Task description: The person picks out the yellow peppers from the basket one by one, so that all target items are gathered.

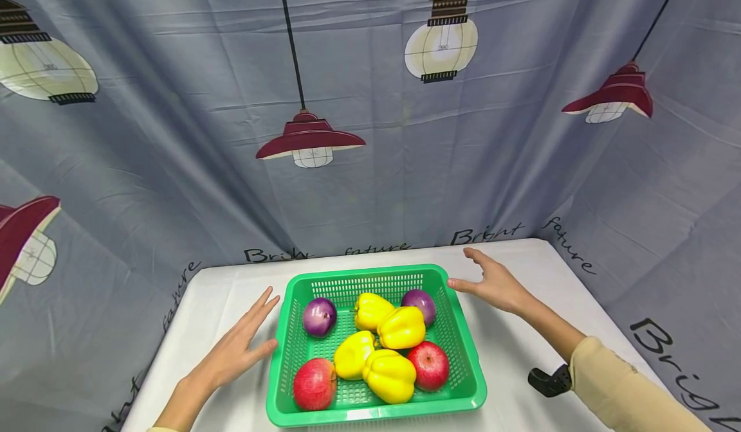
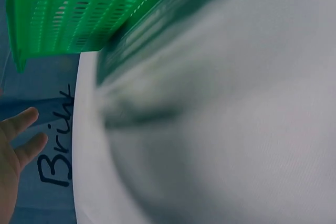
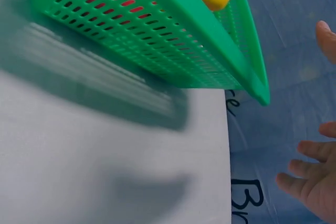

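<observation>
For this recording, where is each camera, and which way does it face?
Head: worn on the head, looking forward and down at the green basket, table and curtain; left hand and right hand show.
Left wrist: on that wrist, looking past the basket's outer side; part of the left hand shows at the left edge.
Right wrist: likewise, with part of the right hand at the right edge.
Shared by both wrist views: basket, table, curtain.

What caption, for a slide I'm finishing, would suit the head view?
Left hand and right hand flank a green basket of yellow peppers, red apples and round purple vegetables.
</observation>
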Action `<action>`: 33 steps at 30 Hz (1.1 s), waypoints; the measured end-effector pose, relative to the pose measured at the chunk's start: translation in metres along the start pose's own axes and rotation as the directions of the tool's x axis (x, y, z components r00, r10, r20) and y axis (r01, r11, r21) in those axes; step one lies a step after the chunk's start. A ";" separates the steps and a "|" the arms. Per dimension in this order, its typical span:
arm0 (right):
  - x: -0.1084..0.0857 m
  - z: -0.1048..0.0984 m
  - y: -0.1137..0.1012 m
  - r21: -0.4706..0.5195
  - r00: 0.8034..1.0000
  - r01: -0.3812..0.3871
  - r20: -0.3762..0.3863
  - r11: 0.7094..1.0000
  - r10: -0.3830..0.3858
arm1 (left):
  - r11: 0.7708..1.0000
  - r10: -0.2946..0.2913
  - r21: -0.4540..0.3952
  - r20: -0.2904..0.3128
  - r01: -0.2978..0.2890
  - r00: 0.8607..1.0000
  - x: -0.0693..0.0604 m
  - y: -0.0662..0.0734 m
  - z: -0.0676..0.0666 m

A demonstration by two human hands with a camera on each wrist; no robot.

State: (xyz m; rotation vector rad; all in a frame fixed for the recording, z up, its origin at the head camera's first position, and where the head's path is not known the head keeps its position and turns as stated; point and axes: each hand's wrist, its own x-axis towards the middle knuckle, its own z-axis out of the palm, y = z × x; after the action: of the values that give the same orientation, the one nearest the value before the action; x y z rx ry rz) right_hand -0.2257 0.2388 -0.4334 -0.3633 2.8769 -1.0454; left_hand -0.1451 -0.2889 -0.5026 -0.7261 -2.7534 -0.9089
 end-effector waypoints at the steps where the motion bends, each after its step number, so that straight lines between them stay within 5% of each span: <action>1: -0.001 0.001 -0.001 0.014 1.000 0.013 -0.003 1.000 -0.013 | 1.000 0.010 -0.005 -0.003 -0.010 1.000 0.000 0.001 0.002; 15: -0.003 0.014 -0.023 0.171 0.992 0.072 0.092 0.983 -0.088 | 0.994 0.106 -0.028 -0.023 -0.106 0.994 -0.001 0.010 0.028; 33: 0.005 0.034 -0.046 0.129 0.968 0.092 0.219 0.987 -0.119 | 0.991 0.128 -0.032 -0.017 -0.129 0.992 0.000 0.010 0.030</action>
State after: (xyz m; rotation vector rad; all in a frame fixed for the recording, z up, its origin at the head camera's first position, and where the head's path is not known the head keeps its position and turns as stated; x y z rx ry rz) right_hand -0.2172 0.1821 -0.4306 -0.5921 2.6068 -1.1046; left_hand -0.1399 -0.2642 -0.5221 -0.8873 -2.6489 -0.9315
